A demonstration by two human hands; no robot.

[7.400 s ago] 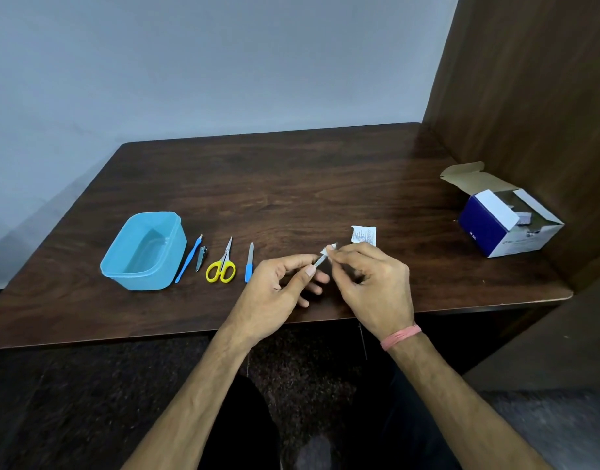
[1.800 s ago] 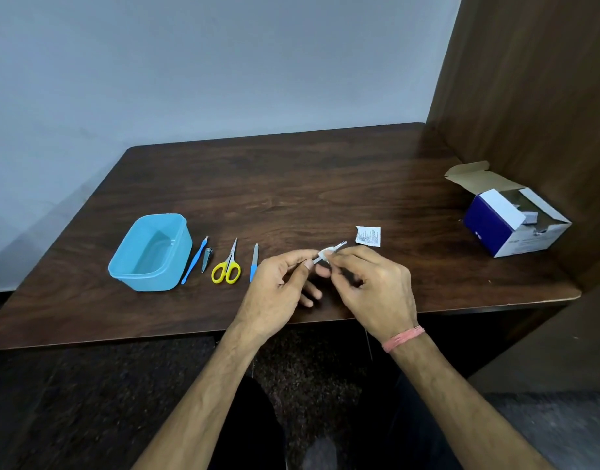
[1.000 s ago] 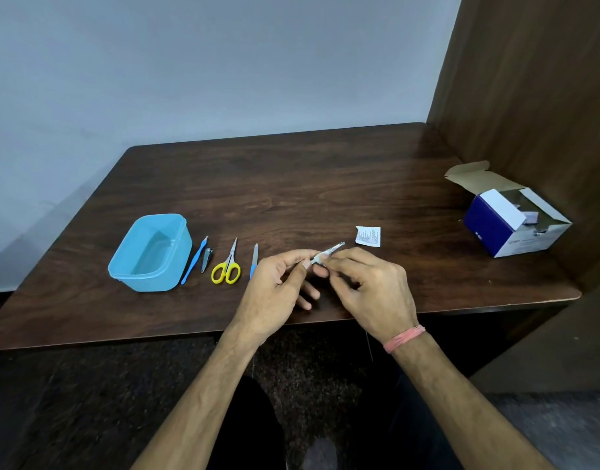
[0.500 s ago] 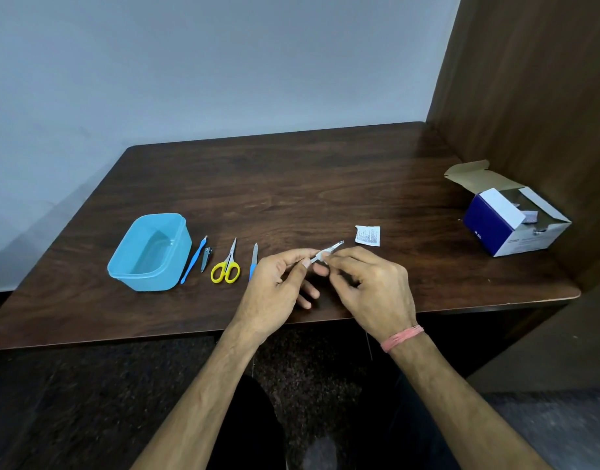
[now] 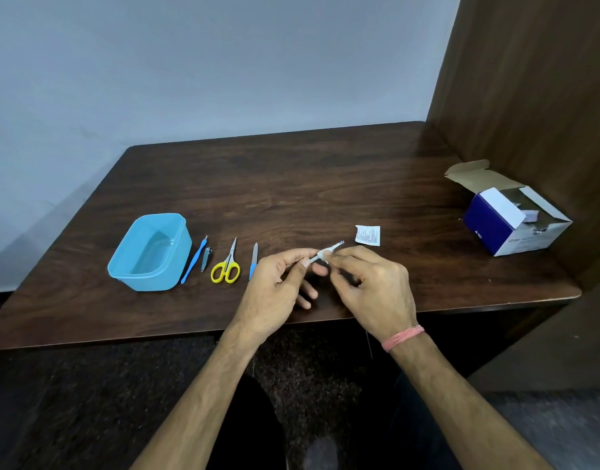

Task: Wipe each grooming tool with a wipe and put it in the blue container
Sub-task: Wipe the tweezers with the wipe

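Metal tool point(image 5: 333, 248) pinched in left hand point(image 5: 278, 289) – right hand point(image 5: 373, 290) pinching wipe point(image 5: 322, 255) around it, above tabletop point(image 5: 325, 184).

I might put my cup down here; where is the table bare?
Bare: the far half of the table, and between the torn wrapper and open box. Crowded: beside the blue container, around the yellow scissors.
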